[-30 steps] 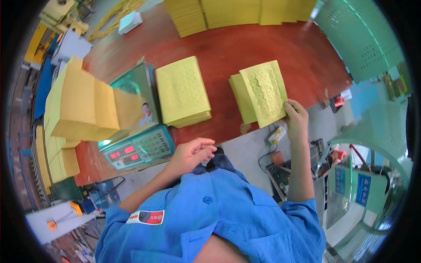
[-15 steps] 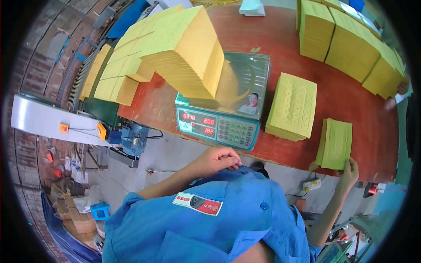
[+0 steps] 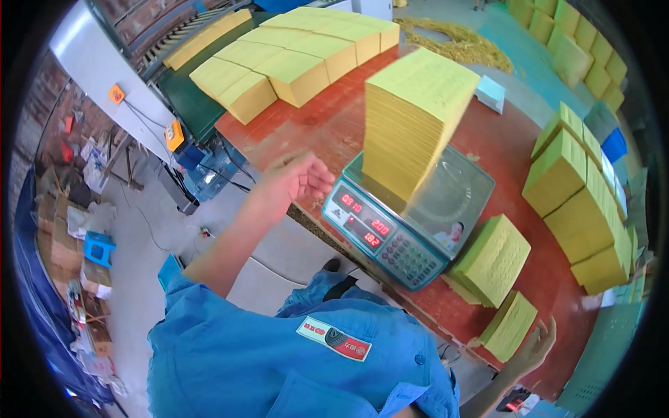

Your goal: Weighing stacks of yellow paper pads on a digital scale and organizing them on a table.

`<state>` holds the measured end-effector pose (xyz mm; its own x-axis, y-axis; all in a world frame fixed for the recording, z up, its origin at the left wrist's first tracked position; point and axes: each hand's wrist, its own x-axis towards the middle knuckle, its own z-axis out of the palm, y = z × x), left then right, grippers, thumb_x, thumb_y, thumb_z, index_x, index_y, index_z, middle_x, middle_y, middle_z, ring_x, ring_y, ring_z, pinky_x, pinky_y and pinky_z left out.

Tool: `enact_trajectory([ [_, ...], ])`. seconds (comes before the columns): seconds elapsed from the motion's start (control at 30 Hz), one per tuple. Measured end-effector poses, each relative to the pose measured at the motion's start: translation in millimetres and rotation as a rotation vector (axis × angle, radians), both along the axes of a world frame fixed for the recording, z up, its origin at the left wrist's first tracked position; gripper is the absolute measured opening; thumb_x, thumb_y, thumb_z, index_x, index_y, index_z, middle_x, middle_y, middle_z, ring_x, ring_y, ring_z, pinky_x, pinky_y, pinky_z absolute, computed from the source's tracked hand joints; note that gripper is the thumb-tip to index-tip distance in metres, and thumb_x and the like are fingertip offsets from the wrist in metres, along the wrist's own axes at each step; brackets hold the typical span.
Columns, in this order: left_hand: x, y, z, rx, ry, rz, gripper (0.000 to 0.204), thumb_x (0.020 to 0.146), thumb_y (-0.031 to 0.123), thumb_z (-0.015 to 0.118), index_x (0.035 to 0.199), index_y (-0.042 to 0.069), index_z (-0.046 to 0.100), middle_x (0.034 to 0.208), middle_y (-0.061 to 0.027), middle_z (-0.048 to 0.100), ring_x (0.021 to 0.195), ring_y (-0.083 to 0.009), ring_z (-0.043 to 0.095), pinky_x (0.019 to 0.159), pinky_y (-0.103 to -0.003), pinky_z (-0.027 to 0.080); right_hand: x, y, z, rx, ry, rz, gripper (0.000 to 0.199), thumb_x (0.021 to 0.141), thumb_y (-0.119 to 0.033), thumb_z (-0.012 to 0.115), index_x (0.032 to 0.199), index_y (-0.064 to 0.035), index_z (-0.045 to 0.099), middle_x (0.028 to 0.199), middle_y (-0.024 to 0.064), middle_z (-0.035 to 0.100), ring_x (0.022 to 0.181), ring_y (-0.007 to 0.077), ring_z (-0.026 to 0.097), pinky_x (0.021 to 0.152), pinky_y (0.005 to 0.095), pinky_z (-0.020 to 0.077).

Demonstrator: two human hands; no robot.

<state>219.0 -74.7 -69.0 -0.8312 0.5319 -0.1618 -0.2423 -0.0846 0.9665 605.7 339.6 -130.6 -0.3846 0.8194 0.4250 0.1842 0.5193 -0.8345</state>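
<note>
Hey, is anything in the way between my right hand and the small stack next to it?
Nothing visible: your right hand is close by the right side of the small stack. Whether they touch, I can't tell.

At the frame's left, a blue stool (image 3: 100, 239) sits near cardboard boxes (image 3: 63, 240) and a dark blue sheet (image 3: 42, 299). Near the top, yellow strands (image 3: 460, 47) lie heaped on the floor (image 3: 514, 33).

Over there, a roller conveyor (image 3: 166, 50) sits past the left end of our red tabletop (image 3: 334, 127); grey floor (image 3: 157, 219) spreads along its near edge, a green panel (image 3: 603, 357) by its near right corner.
</note>
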Motion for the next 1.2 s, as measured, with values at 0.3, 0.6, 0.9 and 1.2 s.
enact_trajectory([
  [0.3,-53.9,-69.2,-21.9,0.071,-0.113,0.139,0.031,0.101,0.030,0.051,0.106,0.003,0.064,0.101,-0.0147,0.071,0.088,-0.0231,0.069,0.076,-0.034,0.054,-201.4,-107.4,57.8,-0.102,0.056,0.353,0.033,0.100,-0.008,0.049,0.132,0.0005,0.053,0.127,0.0117,0.059,0.113,0.0200,0.059,0.097,0.0318,0.0453],
  [0.6,-174.7,-120.8,-43.3,0.103,-0.247,-0.014,0.031,0.100,0.030,0.052,0.113,0.004,0.063,0.107,-0.0141,0.070,0.093,-0.0223,0.069,0.078,-0.033,0.055,-304.0,-106.7,23.3,-0.619,0.375,0.360,0.039,0.100,-0.018,0.052,0.133,0.0016,0.051,0.128,0.0116,0.057,0.112,0.0231,0.058,0.095,0.0350,0.0478],
  [0.9,-241.1,-89.9,-17.2,0.062,-0.120,-0.277,0.037,0.103,0.029,0.047,0.124,0.001,0.057,0.110,-0.0113,0.068,0.093,-0.0168,0.067,0.079,-0.028,0.053,-310.9,-130.9,20.5,-0.672,0.377,0.314,0.033,0.101,-0.015,0.049,0.131,0.0015,0.051,0.120,0.0105,0.062,0.107,0.0195,0.061,0.089,0.0360,0.0483],
  [1.2,-232.6,8.8,30.3,0.051,0.028,-0.477,0.051,0.101,0.043,0.046,0.128,0.001,0.055,0.113,-0.0108,0.065,0.105,-0.0165,0.062,0.082,-0.034,0.053,-316.0,-137.0,33.2,-0.633,0.359,0.258,0.028,0.101,-0.014,0.047,0.123,0.0017,0.055,0.112,0.0097,0.064,0.103,0.0193,0.062,0.088,0.0357,0.0491],
])
